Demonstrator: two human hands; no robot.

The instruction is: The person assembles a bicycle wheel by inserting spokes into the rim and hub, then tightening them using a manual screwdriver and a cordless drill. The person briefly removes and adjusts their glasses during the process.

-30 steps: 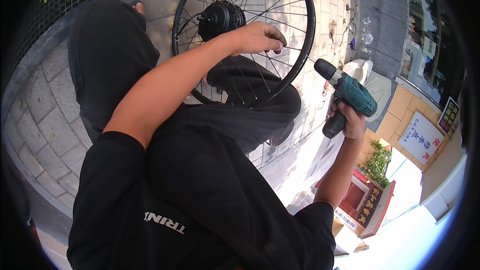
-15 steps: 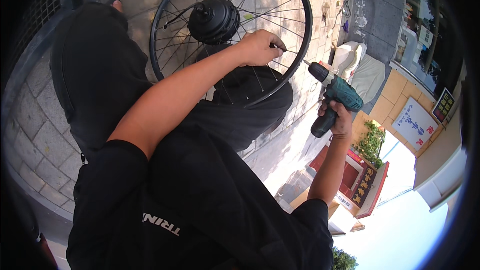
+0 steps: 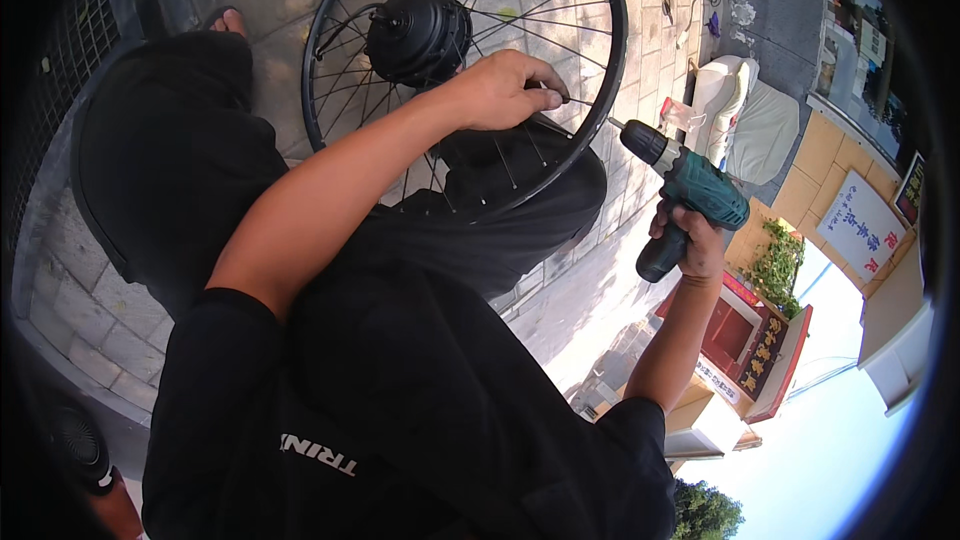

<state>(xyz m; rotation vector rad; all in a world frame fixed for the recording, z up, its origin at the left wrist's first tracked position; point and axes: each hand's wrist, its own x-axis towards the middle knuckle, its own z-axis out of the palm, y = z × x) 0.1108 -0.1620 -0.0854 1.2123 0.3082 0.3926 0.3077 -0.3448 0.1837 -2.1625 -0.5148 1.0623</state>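
Right fingers (image 3: 698,232) grip drill (image 3: 705,190); left fingers (image 3: 543,98), seemingly, spoke (image 3: 580,101).

Dk grn/blk drill (image 3: 705,188), blk rim (image 3: 619,50)

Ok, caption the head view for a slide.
Left hand pinching a thin dark spoke of a round black wheel; right hand pointing a green-and-black power drill at its rim.

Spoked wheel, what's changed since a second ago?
The wheel now appears wider, more face-on, its left edge shifted left in view. Nothing was grabbed or released: the left hand still pinches a spoke; the right hand still grips the drill.
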